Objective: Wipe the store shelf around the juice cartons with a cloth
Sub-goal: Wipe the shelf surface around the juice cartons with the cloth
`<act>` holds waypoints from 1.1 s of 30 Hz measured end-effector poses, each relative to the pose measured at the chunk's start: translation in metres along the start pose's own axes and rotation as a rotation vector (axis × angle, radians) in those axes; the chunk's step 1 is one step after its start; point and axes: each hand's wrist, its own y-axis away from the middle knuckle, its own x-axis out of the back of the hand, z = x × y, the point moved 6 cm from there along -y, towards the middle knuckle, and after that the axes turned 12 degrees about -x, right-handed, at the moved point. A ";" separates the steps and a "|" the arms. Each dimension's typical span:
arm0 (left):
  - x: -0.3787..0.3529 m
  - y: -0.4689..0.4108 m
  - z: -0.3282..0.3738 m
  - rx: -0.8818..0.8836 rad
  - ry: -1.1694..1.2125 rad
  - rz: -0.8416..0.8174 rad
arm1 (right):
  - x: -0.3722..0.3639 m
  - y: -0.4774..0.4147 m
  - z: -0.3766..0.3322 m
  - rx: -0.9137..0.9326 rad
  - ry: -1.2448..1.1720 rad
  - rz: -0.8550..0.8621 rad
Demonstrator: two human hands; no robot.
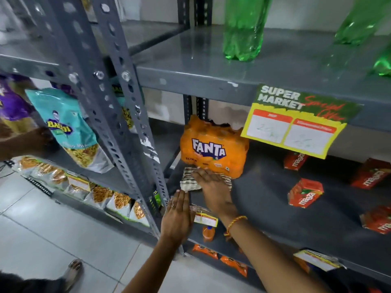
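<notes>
Left hand [178, 216] nearest, flat and open, fingers together, tips at front lip of grey shelf [275, 210], holding nothing. Right hand [213, 187] further in, palm down, fingers spread flat, pressing checked cloth [190, 180] onto shelf; cloth not pinched, only pinned under palm. Orange thread band on right wrist. Cloth lies at shelf's left end, touching the base of an orange Fanta pack [213, 146]. 5 red juice cartons [304, 192] in view, scattered to the right, well apart from cloth. Yellow price sign [296, 127] hangs from upper shelf; green bottles [243, 28] above.
</notes>
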 end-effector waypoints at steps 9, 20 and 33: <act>-0.003 0.002 -0.002 -0.041 0.041 0.004 | -0.030 0.008 0.019 -0.132 0.073 -0.187; 0.008 -0.004 0.013 0.062 0.145 0.083 | 0.026 0.107 0.148 -0.324 -0.173 -0.069; -0.005 -0.020 0.058 -0.063 0.138 0.083 | 0.006 0.058 0.085 -0.305 0.058 -0.184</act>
